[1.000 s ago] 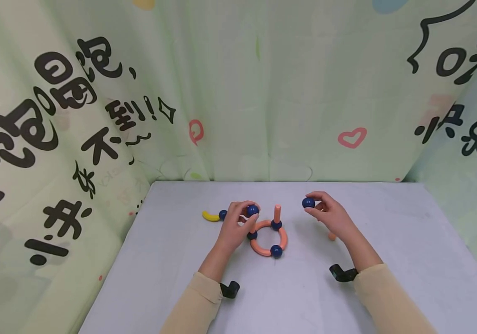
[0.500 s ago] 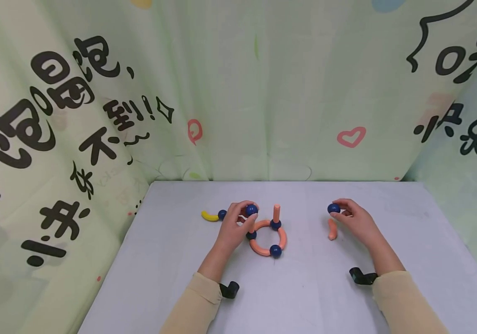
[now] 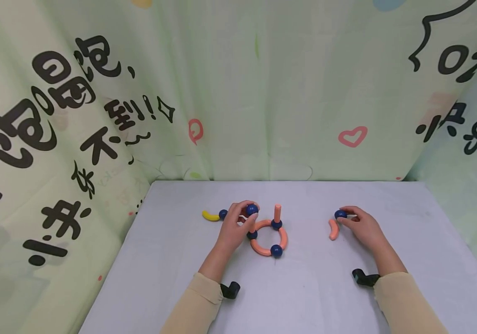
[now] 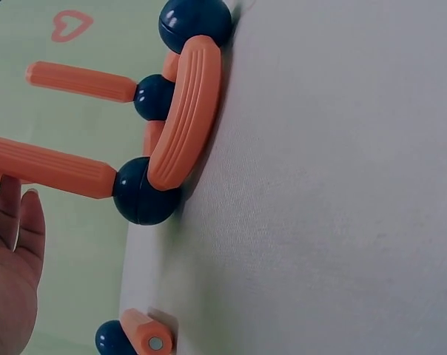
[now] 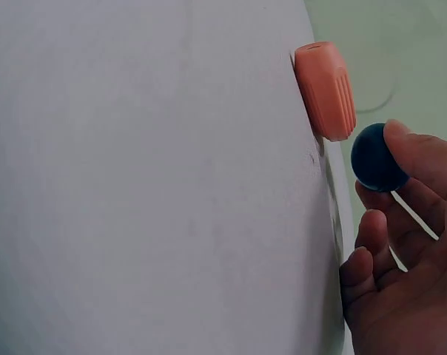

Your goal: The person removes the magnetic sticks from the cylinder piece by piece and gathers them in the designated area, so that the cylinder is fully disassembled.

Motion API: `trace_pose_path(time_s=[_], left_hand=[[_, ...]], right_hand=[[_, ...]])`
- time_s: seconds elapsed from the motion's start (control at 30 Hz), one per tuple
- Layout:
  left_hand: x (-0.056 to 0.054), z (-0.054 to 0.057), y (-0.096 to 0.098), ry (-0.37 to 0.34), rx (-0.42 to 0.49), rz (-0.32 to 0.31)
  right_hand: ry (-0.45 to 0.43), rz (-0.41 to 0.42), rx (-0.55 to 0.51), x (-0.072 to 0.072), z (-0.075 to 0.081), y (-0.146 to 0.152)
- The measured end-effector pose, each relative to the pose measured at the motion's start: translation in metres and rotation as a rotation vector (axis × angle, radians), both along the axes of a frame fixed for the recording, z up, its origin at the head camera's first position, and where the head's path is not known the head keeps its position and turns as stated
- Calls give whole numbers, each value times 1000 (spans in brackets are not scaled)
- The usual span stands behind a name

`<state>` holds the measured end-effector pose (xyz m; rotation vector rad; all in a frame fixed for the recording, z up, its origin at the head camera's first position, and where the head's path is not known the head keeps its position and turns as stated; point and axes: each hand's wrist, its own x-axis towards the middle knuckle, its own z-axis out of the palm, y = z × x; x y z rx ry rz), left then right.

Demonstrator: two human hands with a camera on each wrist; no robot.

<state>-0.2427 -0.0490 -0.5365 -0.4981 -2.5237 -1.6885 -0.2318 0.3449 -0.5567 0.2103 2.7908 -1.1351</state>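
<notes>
In the head view my left hand [image 3: 233, 229] pinches a blue ball [image 3: 252, 210] at the top of an orange rod. That rod [image 4: 61, 168] rises from a blue ball in a ring of curved orange sticks [image 3: 283, 239] and blue balls lying on the table. A second orange rod [image 3: 277, 213] stands free on the ring. My right hand [image 3: 363, 229] pinches another blue ball [image 5: 379, 158] between thumb and fingers. Beside that ball lies a loose curved orange stick [image 3: 333, 229]; whether the two touch is unclear in the head view.
Left of the ring lies a yellow curved stick [image 3: 210, 216] by a blue ball [image 3: 223, 214], partly behind my left hand. The white table [image 3: 305, 287] ends at a printed curtain [image 3: 296, 93] at the back.
My right hand has moved right and slightly nearer with its blue ball, and is now beside the loose curved orange stick. The left hand stays at the rod top.
</notes>
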Motion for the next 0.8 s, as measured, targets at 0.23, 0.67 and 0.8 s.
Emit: trace_pose_path(time_s=[0.23,0.67,0.8], left_hand=[[0,0,0,2,12,-3],[0,-1,-1,8,5,-3],[0,-1,-1,10,5,-2]], right_hand=[[-4,13,26,-1,-5,2],[5,18,46,0,-8,3],[15,1,42,0,-5,2]])
